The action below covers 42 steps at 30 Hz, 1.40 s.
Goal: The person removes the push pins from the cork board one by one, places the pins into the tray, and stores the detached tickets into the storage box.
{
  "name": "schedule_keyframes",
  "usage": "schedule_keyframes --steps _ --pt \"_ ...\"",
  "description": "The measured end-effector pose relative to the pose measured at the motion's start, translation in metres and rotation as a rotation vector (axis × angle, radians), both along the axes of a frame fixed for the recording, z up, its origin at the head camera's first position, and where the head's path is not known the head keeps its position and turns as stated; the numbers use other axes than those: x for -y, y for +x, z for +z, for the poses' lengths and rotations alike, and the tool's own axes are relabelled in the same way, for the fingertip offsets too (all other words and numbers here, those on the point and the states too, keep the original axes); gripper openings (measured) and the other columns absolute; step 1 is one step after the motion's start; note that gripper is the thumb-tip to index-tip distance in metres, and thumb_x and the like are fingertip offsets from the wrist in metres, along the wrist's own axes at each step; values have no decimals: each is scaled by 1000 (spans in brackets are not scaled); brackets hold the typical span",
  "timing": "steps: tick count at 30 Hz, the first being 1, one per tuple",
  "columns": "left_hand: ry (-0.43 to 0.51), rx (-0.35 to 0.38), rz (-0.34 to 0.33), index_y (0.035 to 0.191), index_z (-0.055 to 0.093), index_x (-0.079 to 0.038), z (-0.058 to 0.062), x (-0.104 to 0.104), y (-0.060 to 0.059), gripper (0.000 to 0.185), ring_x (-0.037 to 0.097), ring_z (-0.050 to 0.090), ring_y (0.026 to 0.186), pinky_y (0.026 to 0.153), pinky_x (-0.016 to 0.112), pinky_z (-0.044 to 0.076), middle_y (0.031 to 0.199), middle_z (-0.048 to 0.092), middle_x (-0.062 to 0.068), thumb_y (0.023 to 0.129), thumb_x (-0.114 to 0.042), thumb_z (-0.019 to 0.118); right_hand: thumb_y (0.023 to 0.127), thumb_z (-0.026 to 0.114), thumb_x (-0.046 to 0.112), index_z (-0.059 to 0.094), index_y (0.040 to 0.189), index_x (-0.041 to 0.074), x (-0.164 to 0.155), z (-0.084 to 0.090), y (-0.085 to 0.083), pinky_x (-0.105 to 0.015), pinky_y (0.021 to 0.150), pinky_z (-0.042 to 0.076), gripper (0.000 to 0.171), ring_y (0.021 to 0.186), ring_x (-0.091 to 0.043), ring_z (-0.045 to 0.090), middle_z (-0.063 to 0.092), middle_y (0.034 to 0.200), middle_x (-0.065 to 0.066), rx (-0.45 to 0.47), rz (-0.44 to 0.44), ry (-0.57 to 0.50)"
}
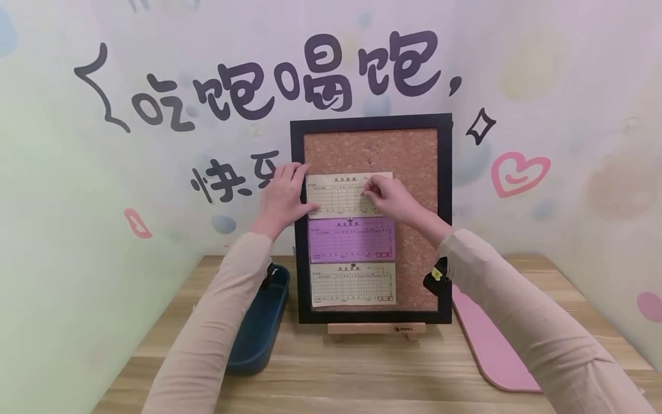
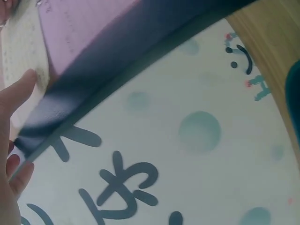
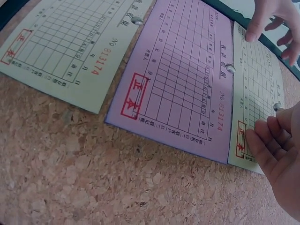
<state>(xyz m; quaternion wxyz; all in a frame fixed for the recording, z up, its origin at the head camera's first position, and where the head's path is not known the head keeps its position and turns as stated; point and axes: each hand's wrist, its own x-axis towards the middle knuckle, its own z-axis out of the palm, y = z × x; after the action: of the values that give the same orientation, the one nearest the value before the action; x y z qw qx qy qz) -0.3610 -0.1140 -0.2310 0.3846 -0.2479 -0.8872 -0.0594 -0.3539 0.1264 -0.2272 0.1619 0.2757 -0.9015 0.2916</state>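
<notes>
A black-framed cork board (image 1: pixel 414 155) stands upright on a small wooden easel (image 1: pixel 376 329). Three slips are pinned down its left side: a cream one (image 1: pixel 336 198) on top, a purple one (image 1: pixel 351 238) in the middle and a cream one (image 1: pixel 353 284) at the bottom. My left hand (image 1: pixel 283 192) lies on the frame's left edge, its thumb (image 2: pixel 23 84) pressing the top slip (image 3: pixel 258 79) flat. My right hand (image 1: pixel 385 195) pinches a small pushpin (image 3: pixel 277 107) against the middle of that top slip. Silver pins (image 3: pixel 230 68) hold the other two slips.
A dark blue bin (image 1: pixel 258 328) sits on the wooden table (image 1: pixel 362 374) left of the board. A pink flat board (image 1: pixel 486 345) lies to the right. A painted wall (image 1: pixel 155 201) with large lettering stands close behind.
</notes>
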Motion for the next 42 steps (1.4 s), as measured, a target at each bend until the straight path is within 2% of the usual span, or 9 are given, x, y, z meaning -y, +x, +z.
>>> schedule_keyframes --steps 9,16,25,30,36,42 --pt "-1 143 -2 127 45 -1 12 -11 3 78 28 43 107 82 40 46 118 49 14 66 -34 80 92 49 8 56 94 1 2 -2 0 -29 58 36 10 63 -18 45 53 75 -8 -15 -2 6" --pt "45 161 -9 116 54 -2 11 -11 1 62 27 42 100 82 37 43 109 50 12 68 -29 80 92 50 8 56 94 1 3 -3 0 -29 58 36 9 63 -18 44 52 74 -8 -13 -4 9" --pt "175 211 -70 104 58 -1 9 -9 -2 42 23 44 91 78 35 42 97 50 10 71 -18 78 92 50 7 56 93 1 3 -3 0 -29 58 36 9 63 -18 45 53 74 -8 -20 -10 18" --pt "180 208 -91 99 59 -1 9 -10 -3 32 24 46 92 82 34 41 98 49 10 74 -13 74 92 50 8 56 92 1 2 -3 0 -29 58 37 8 63 -18 45 53 74 -8 -27 -17 24" --pt "151 196 -97 100 58 -1 9 -11 -3 29 25 47 95 85 35 40 100 54 11 78 -13 71 91 51 8 56 92 1 2 -3 -1 -29 58 36 8 63 -18 45 52 73 -8 -30 -22 31" --pt "164 157 -127 100 58 0 9 -12 -4 16 26 51 94 83 35 42 100 59 13 85 -5 60 92 50 8 56 92 2 2 -2 0 -29 58 36 9 62 -18 44 52 73 -7 -27 -26 36"
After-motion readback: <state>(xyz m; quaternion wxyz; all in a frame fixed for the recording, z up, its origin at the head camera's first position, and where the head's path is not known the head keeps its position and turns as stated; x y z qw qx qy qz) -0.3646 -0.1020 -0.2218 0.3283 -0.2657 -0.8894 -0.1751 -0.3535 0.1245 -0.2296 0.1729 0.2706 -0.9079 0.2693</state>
